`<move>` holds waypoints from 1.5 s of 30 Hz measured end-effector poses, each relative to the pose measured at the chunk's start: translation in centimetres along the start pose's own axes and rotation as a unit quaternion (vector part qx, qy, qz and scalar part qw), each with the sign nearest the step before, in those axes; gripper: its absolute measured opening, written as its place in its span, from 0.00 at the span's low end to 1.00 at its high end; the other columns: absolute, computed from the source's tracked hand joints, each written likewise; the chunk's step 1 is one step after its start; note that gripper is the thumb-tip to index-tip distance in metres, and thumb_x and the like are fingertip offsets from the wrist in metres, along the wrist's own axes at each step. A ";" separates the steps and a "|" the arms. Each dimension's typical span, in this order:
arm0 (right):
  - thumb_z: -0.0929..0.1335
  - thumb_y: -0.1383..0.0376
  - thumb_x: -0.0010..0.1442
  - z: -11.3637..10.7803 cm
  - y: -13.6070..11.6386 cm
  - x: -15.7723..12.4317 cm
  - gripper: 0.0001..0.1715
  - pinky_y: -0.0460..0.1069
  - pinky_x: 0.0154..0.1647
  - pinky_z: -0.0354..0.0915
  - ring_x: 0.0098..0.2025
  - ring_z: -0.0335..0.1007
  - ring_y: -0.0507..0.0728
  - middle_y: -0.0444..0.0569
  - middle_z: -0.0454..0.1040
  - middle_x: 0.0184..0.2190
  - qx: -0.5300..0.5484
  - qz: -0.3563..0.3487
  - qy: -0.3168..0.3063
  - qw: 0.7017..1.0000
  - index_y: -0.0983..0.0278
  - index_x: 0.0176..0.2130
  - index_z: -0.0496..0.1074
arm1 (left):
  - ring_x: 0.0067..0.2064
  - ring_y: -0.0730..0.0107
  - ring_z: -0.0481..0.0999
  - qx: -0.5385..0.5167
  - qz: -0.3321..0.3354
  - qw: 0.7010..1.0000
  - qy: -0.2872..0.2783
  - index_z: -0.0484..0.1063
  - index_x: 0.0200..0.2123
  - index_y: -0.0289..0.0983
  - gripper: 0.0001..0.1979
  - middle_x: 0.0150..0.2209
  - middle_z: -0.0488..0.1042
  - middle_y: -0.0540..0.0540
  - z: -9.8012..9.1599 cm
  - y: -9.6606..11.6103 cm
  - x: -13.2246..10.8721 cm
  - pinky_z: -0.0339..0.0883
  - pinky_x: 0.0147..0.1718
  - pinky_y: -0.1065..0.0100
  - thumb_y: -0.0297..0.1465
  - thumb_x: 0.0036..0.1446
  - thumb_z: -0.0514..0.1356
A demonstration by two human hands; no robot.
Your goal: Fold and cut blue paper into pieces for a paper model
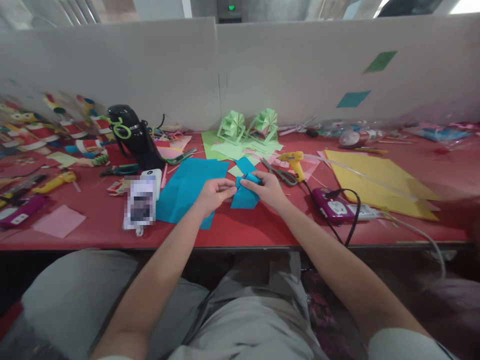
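Observation:
Between my two hands is a small piece of blue paper point(245, 198), partly folded or curled along its upper edge. My left hand point(217, 194) pinches its left side between thumb and forefinger. On the right side my right hand point(269, 189) grips the curled part, its fingers partly behind the paper. Another small blue paper piece point(245, 164) shows just beyond. Large blue sheets point(187, 185) lie under and left of my left hand. Scissors point(281, 175) and a yellow glue gun point(294, 161) rest right of my right hand.
Two green folded-paper models point(232, 127) stand at the back on green scraps. A phone point(140, 202) leans before a black bottle point(131, 135) at left. At right lie a purple power box point(332, 206) with cables and yellow sheets point(375, 180). A white partition point(150, 70) closes the back.

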State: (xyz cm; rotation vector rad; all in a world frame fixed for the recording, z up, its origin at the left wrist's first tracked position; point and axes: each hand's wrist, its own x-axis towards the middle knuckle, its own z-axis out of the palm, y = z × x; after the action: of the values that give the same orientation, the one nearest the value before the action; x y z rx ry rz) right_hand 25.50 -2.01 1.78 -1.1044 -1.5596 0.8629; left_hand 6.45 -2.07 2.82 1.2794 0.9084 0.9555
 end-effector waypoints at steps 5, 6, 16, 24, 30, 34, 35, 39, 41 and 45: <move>0.74 0.48 0.50 0.0 -0.2 -0.1 0.23 0.46 0.24 0.53 0.25 0.54 0.49 0.41 0.61 0.22 0.007 0.018 -0.002 1.000 0.65 0.27 0.70 | 0.34 0.61 0.79 0.011 0.006 1.000 -0.005 0.77 0.35 0.34 0.21 0.29 0.80 0.44 0.0 0.2 0.0 0.75 0.37 0.60 0.37 0.37 0.74; 0.74 0.48 0.50 0.0 -0.3 -0.1 0.23 0.46 0.23 0.53 0.25 0.54 0.49 0.41 0.61 0.21 0.006 0.019 0.000 1.000 0.65 0.27 0.70 | 0.34 0.61 0.79 0.011 0.005 1.000 -0.008 0.77 0.35 0.34 0.20 0.30 0.80 0.44 0.0 0.2 0.0 0.75 0.37 0.60 0.37 0.38 0.74; 0.73 0.48 0.51 -0.1 0.3 0.1 0.23 0.47 0.25 0.55 0.26 0.55 0.50 0.42 0.63 0.24 -0.001 -0.012 0.009 1.000 0.64 0.27 0.69 | 0.34 0.62 0.80 -0.030 -0.009 0.999 -0.020 0.79 0.37 0.34 0.16 0.32 0.80 0.43 -0.3 0.1 0.1 0.74 0.37 0.61 0.37 0.45 0.70; 0.74 0.49 0.51 0.2 -0.2 -0.1 0.22 0.47 0.25 0.52 0.25 0.52 0.49 0.41 0.60 0.22 -0.027 -0.026 0.031 0.999 0.64 0.26 0.69 | 0.34 0.64 0.78 0.044 0.032 0.998 0.023 0.77 0.35 0.34 0.19 0.30 0.80 0.45 0.3 -0.1 -0.2 0.73 0.36 0.62 0.39 0.42 0.73; 0.72 0.46 0.52 0.0 0.0 0.1 0.24 0.47 0.25 0.54 0.25 0.54 0.50 0.42 0.62 0.23 -0.001 -0.011 0.011 1.000 0.64 0.26 0.69 | 0.37 0.59 0.79 0.091 0.065 0.993 0.042 0.77 0.35 0.36 0.16 0.34 0.80 0.43 0.0 -0.5 0.2 0.72 0.38 0.61 0.37 0.44 0.71; 0.70 0.43 0.53 -0.1 0.3 0.2 0.27 0.47 0.25 0.56 0.25 0.57 0.51 0.43 0.64 0.22 0.041 0.028 -0.011 0.999 0.64 0.28 0.71 | 0.38 0.60 0.79 0.123 0.107 0.985 0.054 0.77 0.35 0.37 0.11 0.34 0.80 0.44 -0.2 -0.8 0.3 0.71 0.39 0.63 0.34 0.47 0.69; 0.70 0.42 0.52 -0.1 0.4 0.2 0.27 0.48 0.25 0.57 0.25 0.57 0.51 0.44 0.65 0.22 0.047 0.033 -0.014 0.998 0.63 0.28 0.71 | 0.37 0.61 0.79 0.128 0.118 0.983 0.057 0.77 0.36 0.37 0.11 0.34 0.80 0.44 -0.1 -0.9 0.3 0.71 0.39 0.64 0.34 0.49 0.68; 0.70 0.41 0.51 0.0 0.6 0.1 0.28 0.48 0.26 0.59 0.26 0.60 0.52 0.44 0.66 0.22 0.062 0.039 -0.016 0.997 0.63 0.29 0.72 | 0.38 0.63 0.77 0.153 0.152 0.974 0.064 0.76 0.38 0.38 0.09 0.34 0.78 0.44 0.0 -1.0 0.3 0.68 0.37 0.66 0.33 0.53 0.64; 0.71 0.42 0.52 0.1 0.7 0.1 0.26 0.48 0.28 0.59 0.26 0.60 0.51 0.43 0.66 0.23 0.080 0.039 -0.027 0.996 0.63 0.28 0.72 | 0.38 0.63 0.76 0.170 0.164 0.969 0.069 0.76 0.40 0.38 0.09 0.36 0.78 0.44 0.0 -0.9 0.2 0.67 0.38 0.67 0.33 0.54 0.63; 0.73 0.46 0.50 0.1 0.6 0.1 0.24 0.47 0.27 0.56 0.25 0.58 0.49 0.41 0.65 0.23 0.091 0.043 -0.045 0.994 0.63 0.32 0.74 | 0.40 0.63 0.75 0.214 0.190 0.956 0.068 0.77 0.42 0.39 0.10 0.39 0.78 0.43 0.0 -0.8 0.0 0.66 0.40 0.67 0.32 0.58 0.60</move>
State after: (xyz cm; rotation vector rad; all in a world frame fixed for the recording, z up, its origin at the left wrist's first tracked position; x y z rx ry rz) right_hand 25.51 -1.73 1.21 -1.0190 -1.4808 1.1048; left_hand 6.53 -2.11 2.07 1.8217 1.0340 1.1976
